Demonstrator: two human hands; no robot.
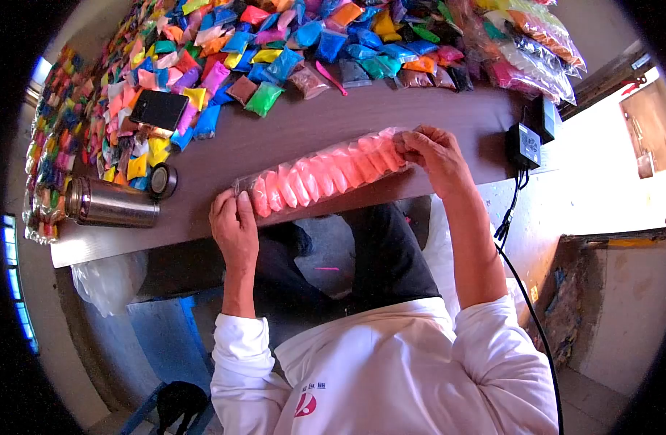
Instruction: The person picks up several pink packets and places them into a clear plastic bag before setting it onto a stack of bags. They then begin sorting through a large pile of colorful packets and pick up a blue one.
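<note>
Head view: sitting at a dark brown surface [311, 130] and stretching a long clear bag of pink packets [322, 174] between both hands, the two well apart from each other. Clamping the left hand [235, 225] on the bag's near-left end, at the front edge of the surface, thumb and fingers closed on the plastic. Pinching the far-right end with the right hand [434, 156], fingertips closed on the plastic at that end. Holding the bag slantwise, nearer on the left and farther on the right, either resting on the surface or just over it; cannot tell which. Facing a wide pile of small coloured packets [275, 43] covering the far side of the surface, in blue, yellow, pink, green and orange. Working with a black phone [159, 109] resting on the left part of that pile, and with a steel flask [112, 203] lying on its side at the left end of the surface, a round lid [161, 180] just beside the flask's mouth. Sitting near clear bags of packed packets [536, 43] stacked at the far right, with a black power adapter [523, 143] at the right edge of the surface and its cable [514, 239] hanging down beside the right forearm. Wearing a white top [391, 370] with the cuffs pushed back from the wrists, dark trousers showing below the surface's front edge.
</note>
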